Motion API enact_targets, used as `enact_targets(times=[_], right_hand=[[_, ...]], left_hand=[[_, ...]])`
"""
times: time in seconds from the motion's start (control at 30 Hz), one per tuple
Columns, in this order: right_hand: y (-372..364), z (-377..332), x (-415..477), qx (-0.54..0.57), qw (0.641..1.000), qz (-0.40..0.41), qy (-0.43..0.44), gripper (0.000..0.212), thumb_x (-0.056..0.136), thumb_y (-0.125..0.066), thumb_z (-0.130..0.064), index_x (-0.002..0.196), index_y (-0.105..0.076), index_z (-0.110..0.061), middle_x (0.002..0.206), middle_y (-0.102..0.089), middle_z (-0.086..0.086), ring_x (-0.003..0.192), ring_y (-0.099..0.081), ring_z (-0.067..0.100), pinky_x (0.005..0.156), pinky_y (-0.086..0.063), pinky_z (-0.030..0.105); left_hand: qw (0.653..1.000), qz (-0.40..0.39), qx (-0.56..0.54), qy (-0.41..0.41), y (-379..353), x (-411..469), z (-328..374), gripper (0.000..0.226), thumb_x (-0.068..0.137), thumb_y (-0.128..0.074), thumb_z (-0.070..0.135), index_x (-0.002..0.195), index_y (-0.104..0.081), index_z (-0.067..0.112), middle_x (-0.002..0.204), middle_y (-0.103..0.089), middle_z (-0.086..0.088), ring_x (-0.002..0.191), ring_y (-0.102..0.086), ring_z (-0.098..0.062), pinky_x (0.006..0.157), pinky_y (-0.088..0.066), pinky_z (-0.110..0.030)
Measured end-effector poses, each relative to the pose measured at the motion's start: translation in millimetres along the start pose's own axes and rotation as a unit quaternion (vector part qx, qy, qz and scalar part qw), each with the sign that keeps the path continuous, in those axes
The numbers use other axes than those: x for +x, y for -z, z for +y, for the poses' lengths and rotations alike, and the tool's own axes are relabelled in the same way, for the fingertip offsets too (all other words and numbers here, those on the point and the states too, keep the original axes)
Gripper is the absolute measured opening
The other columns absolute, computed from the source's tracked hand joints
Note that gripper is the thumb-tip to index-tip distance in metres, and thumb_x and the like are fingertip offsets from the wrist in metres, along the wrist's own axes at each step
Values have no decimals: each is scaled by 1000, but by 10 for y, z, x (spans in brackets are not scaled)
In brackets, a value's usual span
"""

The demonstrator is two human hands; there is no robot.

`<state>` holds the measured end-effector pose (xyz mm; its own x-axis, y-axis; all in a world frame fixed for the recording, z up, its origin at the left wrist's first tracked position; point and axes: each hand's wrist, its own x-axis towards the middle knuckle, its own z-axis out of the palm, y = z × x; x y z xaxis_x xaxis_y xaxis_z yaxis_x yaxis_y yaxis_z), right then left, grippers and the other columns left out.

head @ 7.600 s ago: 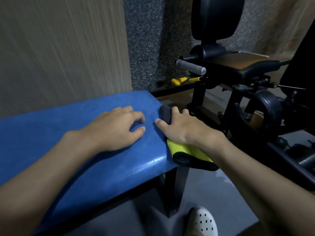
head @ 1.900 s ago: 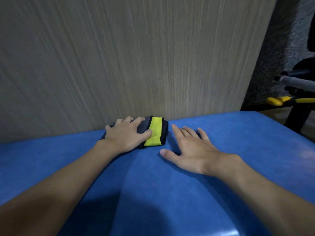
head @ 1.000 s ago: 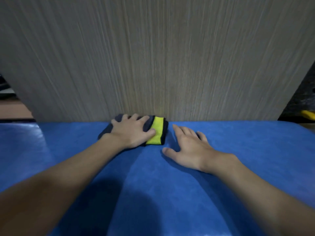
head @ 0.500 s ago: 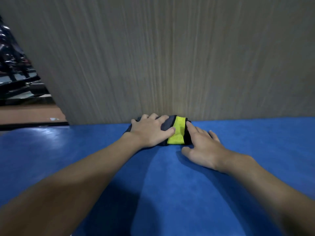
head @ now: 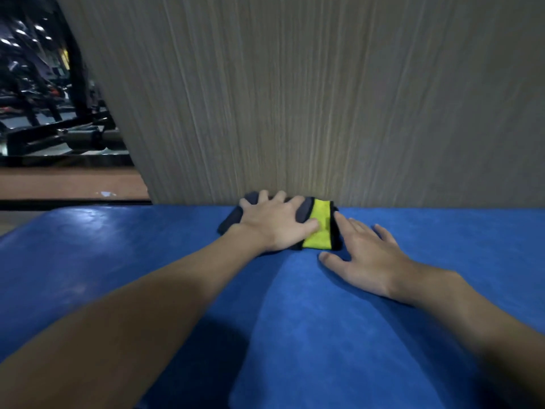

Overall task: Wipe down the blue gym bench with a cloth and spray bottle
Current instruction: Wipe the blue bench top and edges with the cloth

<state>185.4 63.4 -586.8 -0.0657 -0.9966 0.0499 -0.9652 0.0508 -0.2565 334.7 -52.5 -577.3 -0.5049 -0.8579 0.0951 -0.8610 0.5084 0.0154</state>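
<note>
At the far edge of the bench (head: 295, 305), just against the wall (head: 324, 113), the left hand (head: 274, 225) presses the folded cloth (head: 320, 228) with fingers spread flat, not curled around it. Beside the cloth, the right hand (head: 365, 258) lies flat on the bench, fingers straight, holding nothing. No spray bottle is visible. Because the cloth is only pressed, I think it can slip from under the palm or bunch against the wall, and the narrow strip there can be missed.
</note>
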Motion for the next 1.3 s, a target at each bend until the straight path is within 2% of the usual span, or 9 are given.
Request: enact_targets(times=[0.27,0.4,0.57,0.77,0.93,1.1,1.17,1.23,1.3], right_hand=[[-59,-432,267,1,999,-29,29,84,97,-40,-54,159,4,-16,161,-23,-2,150,-11,10,123,-2,49],[-166,-700,401,1,998,-35,56,89,93,-37,-66,158,-1,-18,156,-32,0,149,-17,13,122,-4,50],[-237,-1057,520,-5,995,-57,87,97,91,-36,-71,158,6,-15,165,-17,1,152,-5,12,123,0,48],[-349,-1467,690,-10,989,-82,125,90,96,-35,-66,158,7,-16,167,-7,1,153,5,12,122,5,49],[-460,-1816,841,-20,984,-97,147,90,95,-25,-69,157,11,-14,167,-1,0,153,9,14,122,7,52],[-557,-2113,902,-38,979,-101,171,90,95,-20,-71,157,11,-15,167,1,4,153,8,23,121,5,56],[-584,-2245,907,-34,976,-103,191,90,95,-21,-71,157,11,-15,167,0,6,153,7,24,121,5,56],[-625,-2381,917,-25,972,-101,209,90,95,-22,-71,157,12,-16,167,1,9,153,6,24,121,5,56],[-673,-2481,933,-20,970,-98,222,90,95,-23,-71,156,16,-17,166,4,11,153,7,25,120,5,56]], left_hand=[[999,18,-27,4,-21,-88,-651,75,83,-23,80,150,-28,46,153,-37,9,141,-29,-26,104,-26,-69],[999,15,-27,25,-2,-177,-986,75,84,-23,78,151,-26,46,155,-36,9,142,-27,-24,104,-26,-68],[998,12,-30,57,24,-305,-1393,72,85,-24,77,151,-26,46,155,-35,11,144,-25,-22,108,-24,-67],[993,24,-49,109,56,-493,-1942,90,67,-12,83,149,-29,48,154,-35,16,144,-25,-17,108,-26,-61],[987,39,-28,153,53,-648,-2514,67,90,-32,74,149,-32,44,155,-34,15,144,-25,-17,107,-28,-60],[970,50,-13,239,42,-659,-2747,69,89,-31,73,149,-34,38,160,-24,2,146,-19,-27,105,-24,-63],[975,67,-2,210,29,-650,-2741,72,87,-30,72,149,-34,35,159,-21,3,146,-18,-24,107,-22,-62],[988,70,-28,134,51,-652,-2765,75,86,-30,70,150,-32,33,155,-30,9,142,-27,-16,110,-21,-61],[992,52,-48,109,85,-629,-2837,74,87,-33,71,150,-32,33,152,-37,12,139,-34,-15,111,-22,-63]])
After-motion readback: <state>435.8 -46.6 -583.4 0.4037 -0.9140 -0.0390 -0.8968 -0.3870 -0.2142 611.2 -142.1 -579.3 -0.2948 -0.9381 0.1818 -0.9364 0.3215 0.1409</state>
